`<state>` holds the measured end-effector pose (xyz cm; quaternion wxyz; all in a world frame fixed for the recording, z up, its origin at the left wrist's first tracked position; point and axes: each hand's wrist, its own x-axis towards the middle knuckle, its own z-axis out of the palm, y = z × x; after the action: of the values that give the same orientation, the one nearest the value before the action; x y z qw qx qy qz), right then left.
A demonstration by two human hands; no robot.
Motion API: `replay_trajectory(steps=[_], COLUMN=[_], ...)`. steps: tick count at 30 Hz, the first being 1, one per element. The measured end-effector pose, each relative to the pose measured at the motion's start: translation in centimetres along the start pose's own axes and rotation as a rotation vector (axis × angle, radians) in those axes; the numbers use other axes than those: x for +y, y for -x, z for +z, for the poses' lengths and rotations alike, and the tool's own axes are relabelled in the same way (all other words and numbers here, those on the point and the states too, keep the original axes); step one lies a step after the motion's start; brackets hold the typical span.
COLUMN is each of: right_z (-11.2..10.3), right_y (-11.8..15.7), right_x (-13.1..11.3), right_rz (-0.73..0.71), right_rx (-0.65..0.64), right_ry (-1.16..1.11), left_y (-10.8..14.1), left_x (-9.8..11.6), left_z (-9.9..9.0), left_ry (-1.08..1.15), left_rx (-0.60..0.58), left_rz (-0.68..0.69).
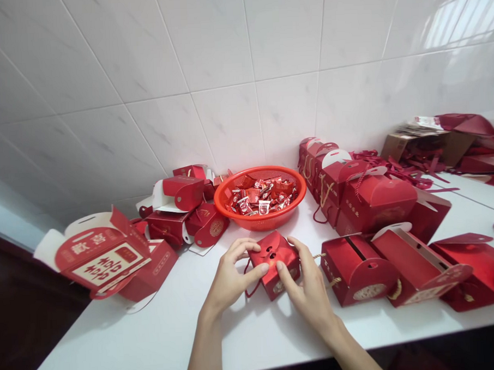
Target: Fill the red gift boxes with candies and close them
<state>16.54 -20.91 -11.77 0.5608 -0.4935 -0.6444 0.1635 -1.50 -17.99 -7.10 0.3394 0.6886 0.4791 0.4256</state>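
Note:
Between my hands, on the white table, stands a small red gift box (273,249) with its top flaps folded over and two dark holes showing. My left hand (236,272) grips its left side, thumb on the top near the holes. On the right side my right hand (302,278) holds the box, with its thumb pressed on the near top edge. A dark red cord handle (253,287) hangs at the box's left side. Just beyond the box is an orange-red plastic basket (259,222) of wrapped candies (264,198).
Several red boxes (357,278) stand in a row at the right, with more boxes (374,201) behind them. Open boxes (182,199) are heaped at the left. Red ribbons (414,169) and a cardboard box (396,146) lie far right. A tiled wall (225,55) closes off the back.

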Motion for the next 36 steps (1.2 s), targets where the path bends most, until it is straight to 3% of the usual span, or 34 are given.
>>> replay_trajectory(steps=[12,22,36], right_z=[1.5,1.8,-2.4], right_y=[3.1,2.6,1.0], right_x=[-0.8,-1.3,-5.6], right_rz=[-0.047,-0.035,-0.21], right_rx=[0.01,0.047,0.111], right_ry=[0.349,0.214,0.091], left_y=[0.0,0.0,0.7], left_x=[-0.1,-0.3,-0.1], left_z=[0.7,0.4,0.2], left_ry=[0.051,0.005,0.636], left_rx=[0.006,0.005,0.129], left_rz=[-0.06,0.098,0.148])
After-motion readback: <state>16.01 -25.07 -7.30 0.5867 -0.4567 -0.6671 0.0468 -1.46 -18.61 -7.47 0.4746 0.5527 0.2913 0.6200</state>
